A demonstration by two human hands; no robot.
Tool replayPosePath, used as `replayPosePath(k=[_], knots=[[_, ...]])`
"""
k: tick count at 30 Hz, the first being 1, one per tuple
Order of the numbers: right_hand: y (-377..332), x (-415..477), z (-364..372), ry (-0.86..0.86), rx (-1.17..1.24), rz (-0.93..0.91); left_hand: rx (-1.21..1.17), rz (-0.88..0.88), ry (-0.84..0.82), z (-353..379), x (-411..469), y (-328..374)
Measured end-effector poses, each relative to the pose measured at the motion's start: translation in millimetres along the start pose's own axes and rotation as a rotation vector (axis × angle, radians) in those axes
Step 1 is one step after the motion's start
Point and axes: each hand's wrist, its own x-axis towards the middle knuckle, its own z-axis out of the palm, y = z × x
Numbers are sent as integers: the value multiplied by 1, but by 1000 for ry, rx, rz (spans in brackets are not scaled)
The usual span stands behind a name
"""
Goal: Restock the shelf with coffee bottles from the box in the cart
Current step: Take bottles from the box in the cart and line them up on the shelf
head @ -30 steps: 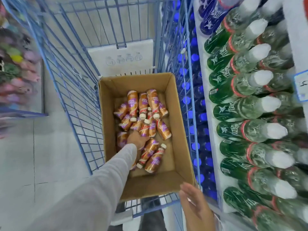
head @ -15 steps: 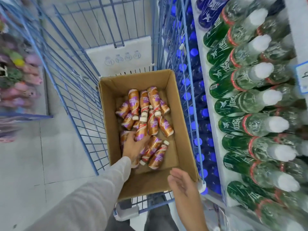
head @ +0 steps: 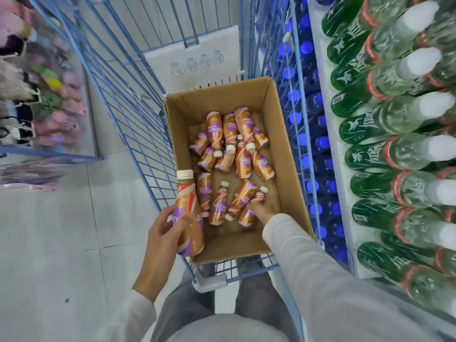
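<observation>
One Nescafé coffee bottle (head: 188,218) gripped mid-body by left hand (head: 162,230), lower centre, over cardboard box (head: 278,119) edge; right hand (head: 261,212) touches second bottle (head: 251,206) inside, grip unclear. Bottles likely light, rigid, slick-sleeved: grasp waist.

NESCAFE, on labels of coffee bottles (head: 214,130)

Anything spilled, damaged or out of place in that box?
No spill or damage shows. The bottles lie jumbled on their sides in the box, caps pointing every way. The left hand holds one bottle.
</observation>
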Motion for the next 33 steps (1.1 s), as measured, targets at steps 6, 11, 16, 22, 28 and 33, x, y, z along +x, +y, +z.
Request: replayPosePath(k=[6, 11, 16, 22, 28, 33], knots=[[6, 36, 41, -13, 35, 30, 28, -35, 18, -1, -1, -4], [-4, -13, 36, 29, 28, 26, 1, -45, 36, 5, -1, -4], [1, -42, 5, -74, 104, 13, -29, -8, 29, 9, -15, 2], [19, -95, -32, -252, 308, -193, -98, 42, 61, 16, -45, 11], [20, -178, -75, -263, 357, -489, -189, 121, 57, 22, -86, 20], [28, -238, -104, -240, 347, -667, -269, 224, -19, 31, -128, 45]])
